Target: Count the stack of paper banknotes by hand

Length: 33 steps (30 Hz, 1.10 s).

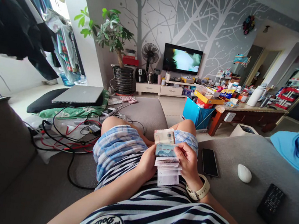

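Observation:
Both hands hold a fanned stack of banknotes (165,150) above my lap. My left hand (148,162) is closed on the left edge of the stack, its fingertips hidden behind the notes. On the other side my right hand (187,162) pinches the right edge, thumb on top of a blue-green note. A pale brownish note sticks out at the far end, and several pinkish and pale purple notes spread toward my striped shirt (151,216). A pale watch (199,190) is on my right wrist.
On the grey sofa to the right lie a phone (209,162), a white rounded object (244,173) and a remote control (271,203). Tangled cables (79,137) and a laptop (79,94) are at left. A cluttered table (247,108) stands ahead right.

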Each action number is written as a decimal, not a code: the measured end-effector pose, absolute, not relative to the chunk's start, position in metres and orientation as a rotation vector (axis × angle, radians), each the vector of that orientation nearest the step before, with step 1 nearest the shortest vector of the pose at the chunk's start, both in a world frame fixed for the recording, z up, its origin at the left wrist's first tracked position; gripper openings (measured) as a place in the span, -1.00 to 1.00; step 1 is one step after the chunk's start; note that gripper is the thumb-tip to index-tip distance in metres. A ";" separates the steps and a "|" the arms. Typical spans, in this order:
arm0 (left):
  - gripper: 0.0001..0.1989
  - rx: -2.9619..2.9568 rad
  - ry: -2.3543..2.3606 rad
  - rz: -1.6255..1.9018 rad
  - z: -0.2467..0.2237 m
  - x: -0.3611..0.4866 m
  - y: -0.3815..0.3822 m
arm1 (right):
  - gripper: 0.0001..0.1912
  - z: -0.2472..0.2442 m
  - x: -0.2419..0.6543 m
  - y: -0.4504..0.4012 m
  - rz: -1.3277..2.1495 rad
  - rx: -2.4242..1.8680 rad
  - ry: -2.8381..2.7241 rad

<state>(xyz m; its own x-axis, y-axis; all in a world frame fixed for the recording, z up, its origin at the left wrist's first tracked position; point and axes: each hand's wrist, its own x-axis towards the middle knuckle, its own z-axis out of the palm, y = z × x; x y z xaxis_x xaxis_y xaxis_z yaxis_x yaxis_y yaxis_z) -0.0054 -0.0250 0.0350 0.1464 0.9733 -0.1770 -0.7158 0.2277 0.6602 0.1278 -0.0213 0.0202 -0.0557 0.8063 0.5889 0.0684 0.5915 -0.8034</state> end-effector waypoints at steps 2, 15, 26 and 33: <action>-0.71 0.482 0.650 1.280 0.036 -0.005 -0.025 | -0.74 0.021 0.128 -0.022 0.703 -0.762 -1.531; -0.71 0.387 0.681 1.247 0.041 -0.006 -0.028 | -0.65 0.027 0.130 -0.028 0.708 -0.760 -1.569; -0.70 0.367 0.657 1.191 0.042 -0.006 -0.027 | -0.42 0.025 0.130 -0.028 0.771 -0.639 -1.591; -0.83 0.458 0.691 1.248 0.032 -0.008 -0.024 | -0.62 0.022 0.130 -0.018 0.750 -0.866 -1.501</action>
<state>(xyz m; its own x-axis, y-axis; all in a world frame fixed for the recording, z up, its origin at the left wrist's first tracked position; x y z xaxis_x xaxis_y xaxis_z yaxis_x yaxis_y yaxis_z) -0.0084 -0.0240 0.0323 0.1595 0.9616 -0.2236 -0.6999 0.2698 0.6613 0.1298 -0.0178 0.0216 -0.0361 0.8558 0.5161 0.1013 0.5169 -0.8500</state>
